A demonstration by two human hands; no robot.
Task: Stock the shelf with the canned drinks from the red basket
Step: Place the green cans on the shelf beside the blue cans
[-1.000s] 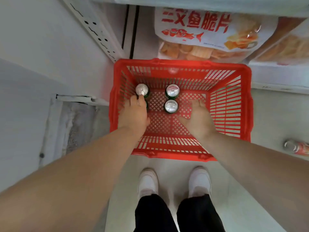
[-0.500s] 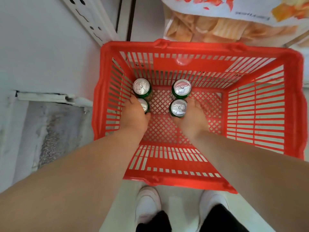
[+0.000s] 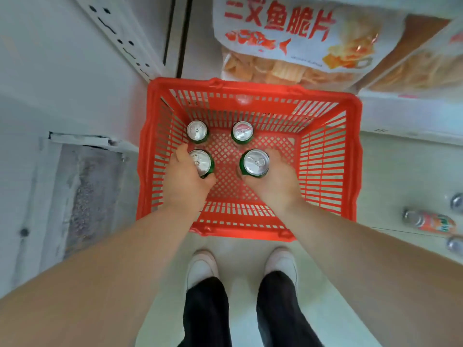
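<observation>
Four green drink cans with silver tops stand upright in the left half of the red basket (image 3: 325, 159), two in a far row and two in a near row. The left hand (image 3: 185, 181) has its grip closed round the near-left can (image 3: 200, 161), fingers curled behind it and thumb at its front. The right hand (image 3: 273, 186) grips the near-right can (image 3: 256, 162) the same way. The far-left can (image 3: 197, 130) and far-right can (image 3: 242, 131) stand free, apart from both hands. The basket sits on the pale floor (image 3: 250, 309), just ahead of a pair of white shoes (image 3: 203, 269). A bag of fish crisps (image 3: 288, 33) lies just beyond its far rim. An orange can (image 3: 431, 222) lies on its side on the floor to the right.
</observation>
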